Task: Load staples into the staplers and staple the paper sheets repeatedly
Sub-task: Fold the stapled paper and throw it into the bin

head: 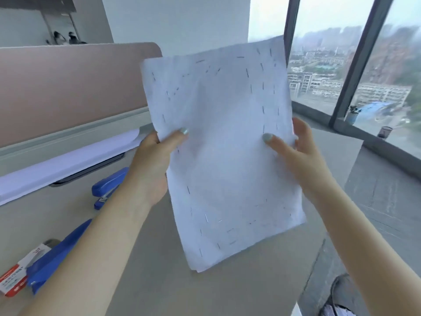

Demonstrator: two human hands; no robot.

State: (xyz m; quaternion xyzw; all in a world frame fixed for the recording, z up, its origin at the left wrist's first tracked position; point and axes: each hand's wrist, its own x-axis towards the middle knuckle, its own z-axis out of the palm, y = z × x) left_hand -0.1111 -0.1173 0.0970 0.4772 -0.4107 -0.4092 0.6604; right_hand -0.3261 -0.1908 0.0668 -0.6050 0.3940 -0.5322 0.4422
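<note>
A stack of white paper sheets, studded with several staples along its edges, is held up in the air over the desk. My left hand grips its left edge with the thumb on the front. My right hand grips its right edge the same way. Two blue staplers lie on the desk at the left: one just beside my left wrist, the other nearer the front, partly under my left forearm. A red and white staple box rests against the nearer stapler.
A pile of blank white sheets lies along the back of the grey desk below a pink partition. At the right, a window ledge carries a small potted plant and a dark cup. A shoe shows below.
</note>
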